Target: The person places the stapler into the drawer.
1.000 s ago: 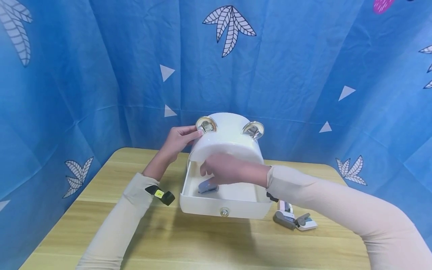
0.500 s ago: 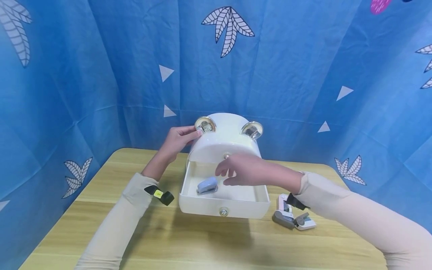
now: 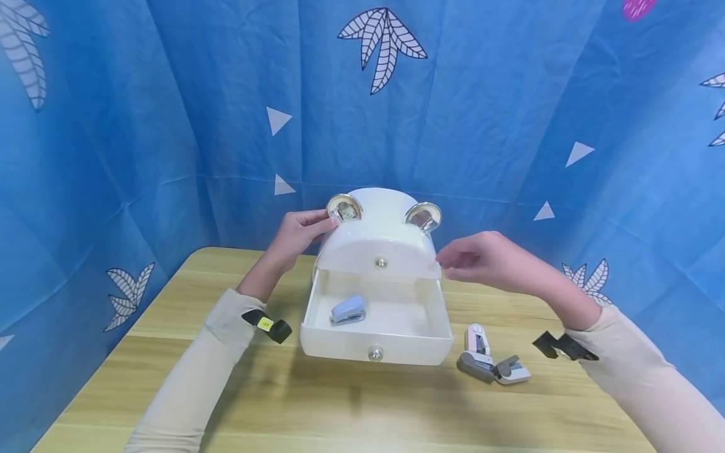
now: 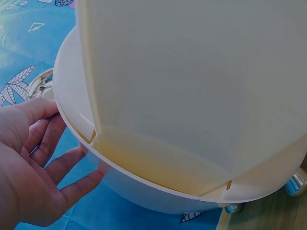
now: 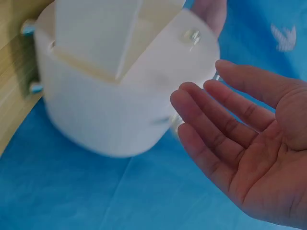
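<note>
Plainly, the left hand point(image 3: 296, 238) touches the white box point(image 3: 385, 217), right hand point(image 3: 486, 259) beside, both relaxed.

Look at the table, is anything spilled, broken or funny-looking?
Nothing looks spilled or broken. A bit messy, though: the small staplers lie bunched at different angles on the table, right of the white box, while a lilac stapler sits in its open drawer.

The box point(image 3: 386, 211) looks smooth, glossy white plastic, as does its drawer point(image 3: 340, 347). The knob point(image 3: 376, 354) at six o'clock and ears point(image 3: 357, 203) at eleven and one shine like metal. Stapler point(image 3: 347, 308): smooth plastic. Bench point(image 3: 277, 409): wood-grained, softly glossy. Curtain point(image 3: 362, 145): creased cloth.
</note>
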Tool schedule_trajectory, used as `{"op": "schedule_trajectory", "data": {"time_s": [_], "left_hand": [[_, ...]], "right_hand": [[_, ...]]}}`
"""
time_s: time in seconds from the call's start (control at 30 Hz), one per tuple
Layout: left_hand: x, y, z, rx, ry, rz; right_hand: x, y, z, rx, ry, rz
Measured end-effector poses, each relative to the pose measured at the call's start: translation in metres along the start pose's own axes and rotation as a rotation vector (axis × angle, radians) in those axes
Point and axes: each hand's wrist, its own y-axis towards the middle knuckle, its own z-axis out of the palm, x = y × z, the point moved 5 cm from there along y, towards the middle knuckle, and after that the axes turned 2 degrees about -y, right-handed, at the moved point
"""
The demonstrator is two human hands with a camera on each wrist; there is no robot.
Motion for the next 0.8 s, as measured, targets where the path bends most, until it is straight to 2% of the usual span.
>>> {"op": "schedule_trajectory", "data": {"time_s": [0.13,0.27,0.6,0.8], "left_hand": [[-0.001,0.000,0.000,0.000,0.000,-0.007],[-0.001,0.000,0.000,-0.001,0.002,-0.005],[-0.001,0.001,0.001,-0.002,-0.008,0.006],[0.000,0.001,0.000,0.001,-0.009,0.008]], "right_hand": [[-0.027,-0.010,-0.003,-0.008,0.000,0.087],[-0.052,-0.017,0.003,0.006,-0.006,0.132],[-0.103,-0.030,0.036,0.064,0.019,0.193],[-0.125,-0.036,0.059,0.095,0.039,0.222]]}}
